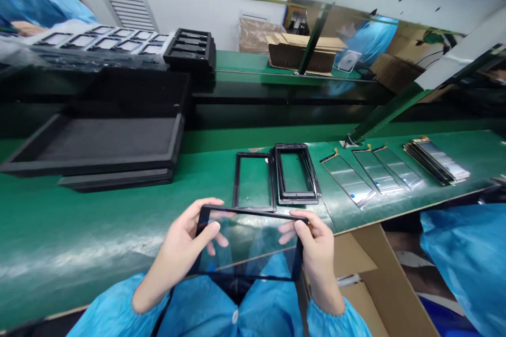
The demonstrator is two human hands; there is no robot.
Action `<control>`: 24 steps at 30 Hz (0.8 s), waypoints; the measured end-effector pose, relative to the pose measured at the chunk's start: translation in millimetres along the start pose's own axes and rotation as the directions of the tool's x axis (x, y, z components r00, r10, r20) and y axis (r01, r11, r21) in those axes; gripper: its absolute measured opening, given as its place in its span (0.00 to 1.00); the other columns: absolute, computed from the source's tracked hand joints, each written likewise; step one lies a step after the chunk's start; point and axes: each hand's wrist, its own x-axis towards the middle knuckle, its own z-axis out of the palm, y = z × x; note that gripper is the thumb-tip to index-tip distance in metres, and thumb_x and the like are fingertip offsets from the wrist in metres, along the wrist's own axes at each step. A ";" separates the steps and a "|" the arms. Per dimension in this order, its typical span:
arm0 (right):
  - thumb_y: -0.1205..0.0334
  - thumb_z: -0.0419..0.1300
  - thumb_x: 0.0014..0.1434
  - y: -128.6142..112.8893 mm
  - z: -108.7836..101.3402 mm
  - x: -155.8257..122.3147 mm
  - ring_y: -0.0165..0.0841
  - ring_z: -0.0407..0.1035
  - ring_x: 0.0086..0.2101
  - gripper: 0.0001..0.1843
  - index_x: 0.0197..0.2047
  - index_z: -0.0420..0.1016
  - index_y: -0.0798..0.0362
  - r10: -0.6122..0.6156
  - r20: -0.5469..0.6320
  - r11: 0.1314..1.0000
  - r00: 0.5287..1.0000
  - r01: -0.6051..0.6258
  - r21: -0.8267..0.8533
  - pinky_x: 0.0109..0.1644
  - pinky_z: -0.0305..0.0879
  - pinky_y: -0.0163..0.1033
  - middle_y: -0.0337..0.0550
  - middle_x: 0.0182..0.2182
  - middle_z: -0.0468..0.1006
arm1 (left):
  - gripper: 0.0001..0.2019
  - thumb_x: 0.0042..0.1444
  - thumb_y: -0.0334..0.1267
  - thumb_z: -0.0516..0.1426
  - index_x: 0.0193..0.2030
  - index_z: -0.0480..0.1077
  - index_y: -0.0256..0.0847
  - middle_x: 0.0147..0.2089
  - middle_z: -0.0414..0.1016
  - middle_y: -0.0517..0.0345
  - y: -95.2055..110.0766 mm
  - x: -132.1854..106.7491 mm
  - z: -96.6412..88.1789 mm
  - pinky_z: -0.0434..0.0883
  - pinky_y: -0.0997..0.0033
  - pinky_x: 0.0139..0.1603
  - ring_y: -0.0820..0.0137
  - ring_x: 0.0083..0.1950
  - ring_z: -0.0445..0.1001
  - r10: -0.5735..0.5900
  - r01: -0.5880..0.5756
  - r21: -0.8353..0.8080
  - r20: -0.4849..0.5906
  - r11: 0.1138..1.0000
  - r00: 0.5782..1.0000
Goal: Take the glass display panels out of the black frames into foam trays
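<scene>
A see-through glass panel with a black frame (253,245) is held level in front of my body. My left hand (190,239) grips its left end, thumb on top and fingers showing through the glass. At the opposite end, my right hand (316,250) holds it the same way. Just beyond the panel lie a single black frame (236,181) and a stack of black frames (316,189) on the green bench. Further right, several clear glass panels (348,181) with small blue tabs rest flat.
Black trays (118,176) are stacked on the bench's left. A pile of thin panels (435,160) lies far right, past a green post (387,110). An open cardboard box (387,274) stands below the bench edge, beside a person's blue sleeve (466,258). Cardboard dividers (300,55) sit on the back shelf.
</scene>
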 end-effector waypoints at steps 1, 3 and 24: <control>0.50 0.68 0.66 -1.4 2.1 -0.6 0.39 0.82 0.22 0.13 0.43 0.83 0.51 -0.009 0.001 1.000 1.000 0.009 -0.016 0.31 0.79 0.40 0.44 0.28 0.89 | 0.24 0.68 0.49 0.61 0.66 0.66 0.45 0.64 0.80 0.39 1.5 1.0 0.0 0.83 0.59 0.40 0.56 0.45 0.87 0.086 -0.082 0.112 -0.031 0.990 0.996; 0.49 0.68 0.66 -2.8 4.8 -1.5 0.38 0.83 0.22 0.14 0.42 0.83 0.51 -0.020 0.015 0.999 1.000 0.021 -0.043 0.30 0.79 0.39 0.45 0.28 0.89 | 0.26 0.68 0.43 0.61 0.71 0.67 0.49 0.73 0.73 0.44 5.9 4.4 1.3 0.74 0.47 0.66 0.51 0.65 0.78 0.320 -0.283 0.399 -0.028 0.872 0.947; 0.40 0.68 0.64 21.3 8.3 16.8 0.48 0.85 0.47 0.28 0.61 0.79 0.46 0.085 0.050 0.986 0.995 -0.091 0.142 0.46 0.84 0.48 0.55 0.50 0.88 | 0.34 0.63 0.39 0.63 0.76 0.64 0.48 0.39 0.76 0.61 63.2 24.4 -70.3 0.78 0.72 0.31 0.71 0.31 0.79 0.253 -0.232 0.105 -0.276 0.967 0.927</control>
